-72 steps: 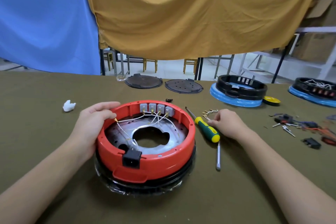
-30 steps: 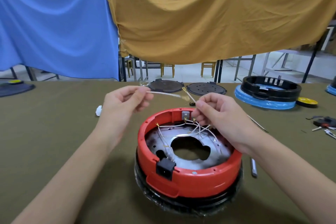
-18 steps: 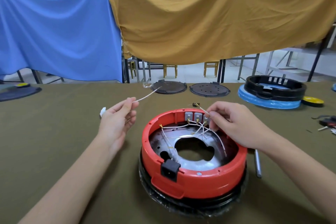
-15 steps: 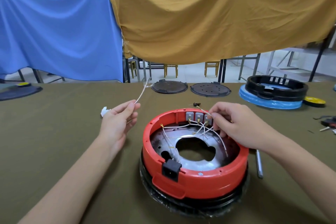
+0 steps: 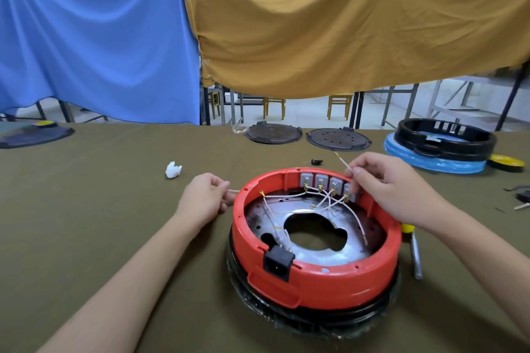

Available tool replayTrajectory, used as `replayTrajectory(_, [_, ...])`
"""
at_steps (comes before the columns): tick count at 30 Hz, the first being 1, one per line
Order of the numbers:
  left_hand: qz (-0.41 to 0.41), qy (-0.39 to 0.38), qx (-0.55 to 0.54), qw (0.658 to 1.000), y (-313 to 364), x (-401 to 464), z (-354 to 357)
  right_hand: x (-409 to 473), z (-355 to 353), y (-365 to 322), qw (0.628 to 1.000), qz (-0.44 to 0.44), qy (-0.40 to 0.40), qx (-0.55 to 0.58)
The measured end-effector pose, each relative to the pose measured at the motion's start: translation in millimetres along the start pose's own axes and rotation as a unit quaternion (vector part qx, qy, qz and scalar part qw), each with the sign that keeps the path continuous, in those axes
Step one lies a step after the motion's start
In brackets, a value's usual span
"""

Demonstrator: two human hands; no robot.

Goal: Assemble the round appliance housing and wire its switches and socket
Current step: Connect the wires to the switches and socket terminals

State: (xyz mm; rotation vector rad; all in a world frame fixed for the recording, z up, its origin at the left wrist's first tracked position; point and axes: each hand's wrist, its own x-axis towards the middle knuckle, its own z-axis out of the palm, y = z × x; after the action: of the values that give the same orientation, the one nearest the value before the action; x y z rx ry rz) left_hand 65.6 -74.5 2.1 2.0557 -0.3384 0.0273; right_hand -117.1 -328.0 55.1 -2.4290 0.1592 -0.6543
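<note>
Wiring the switches is underway. The right hand (image 5: 384,183) pinches a white wire (image 5: 342,160) above the rightmost switch (image 5: 350,191) at the red housing's (image 5: 315,278) far wall; the left hand (image 5: 205,198) pinches another wire (image 5: 233,191) left of it. Next, I judge, its terminal needs seating.

Housing (image 5: 315,275) mid-table (image 5: 86,209), socket (image 5: 277,261) at its near wall, switches (image 5: 321,180) along its far wall.

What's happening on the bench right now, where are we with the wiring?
A person is wiring the red housing. The right hand pinches a white wire at the row of grey switches; the left hand pinches another wire outside the rim. The black socket is seated in front.
</note>
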Motion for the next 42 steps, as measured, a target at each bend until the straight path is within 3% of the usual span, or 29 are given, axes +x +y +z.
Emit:
replayTrajectory(2, [0.026,0.013,0.099,0.995,-2,0,-2,0,-2,-1,1.000,0.006,-0.006,-0.021])
replayTrajectory(4, [0.032,0.030,0.120,0.992,-3,0,-6,-1,-5,-4,0.999,0.006,-0.019,-0.045])
replayTrajectory(10, [-0.010,0.044,-0.046,0.998,-5,1,-14,-1,-20,-12,0.994,0.032,-0.023,-0.100])
replayTrajectory(14, [-0.037,0.030,-0.140,0.989,-3,3,-12,-1,-5,-7,0.997,0.020,0.053,-0.053])
replayTrajectory(18, [-0.042,0.017,-0.210,0.977,-2,3,-12,3,5,-1,1.000,0.027,0.011,0.000])
replayTrajectory(21, [-0.022,-0.008,-0.227,0.974,2,-1,-10,4,4,2,0.999,0.037,-0.028,0.002])
replayTrajectory(29, [0.087,-0.112,-0.231,0.963,32,-12,11,11,13,-10,0.992,0.017,0.048,0.119])
replayTrajectory(32, [0.118,-0.154,-0.214,0.957,38,-16,17,19,19,-16,0.987,0.029,0.000,0.161])
replayTrajectory(39, [0.120,-0.165,-0.215,0.955,41,-17,17,25,21,-12,0.981,0.015,-0.036,0.191])
replayTrajectory(42, [0.088,-0.192,-0.238,0.948,45,-18,13,28,16,-5,0.984,0.033,0.017,0.177])
